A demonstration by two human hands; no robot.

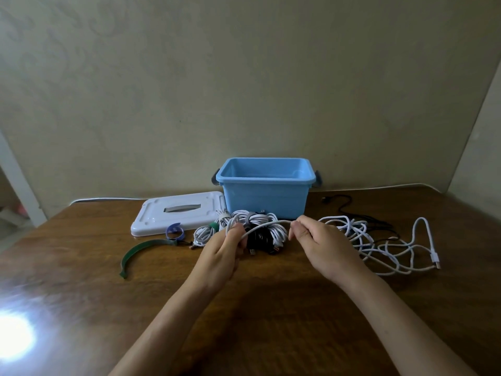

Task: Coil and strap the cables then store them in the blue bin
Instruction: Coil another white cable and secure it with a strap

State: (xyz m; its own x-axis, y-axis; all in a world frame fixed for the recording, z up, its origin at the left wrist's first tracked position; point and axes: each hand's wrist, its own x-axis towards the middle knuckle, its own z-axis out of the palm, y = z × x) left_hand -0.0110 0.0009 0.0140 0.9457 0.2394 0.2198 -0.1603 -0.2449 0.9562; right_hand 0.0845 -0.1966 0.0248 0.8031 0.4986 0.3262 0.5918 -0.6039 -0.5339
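An open blue bin [265, 198] stands at the back of the wooden table [257, 308]. In front of it lies a pile of coiled, strapped white and black cables [267, 230]. A long white cable [379, 245] sprawls loose on the right. A stretch of it arcs between my hands: my left hand [225, 253] grips one end and my right hand [320, 245] pinches it a short way along. A green strap [141, 252] and a blue strap [174, 231] lie on the left.
The bin's white lid [176, 213] lies flat to the left of the bin. A loose black cable [360, 213] trails behind the white one on the right. A wall rises just behind the table. Bright glare marks the near left corner [13, 335].
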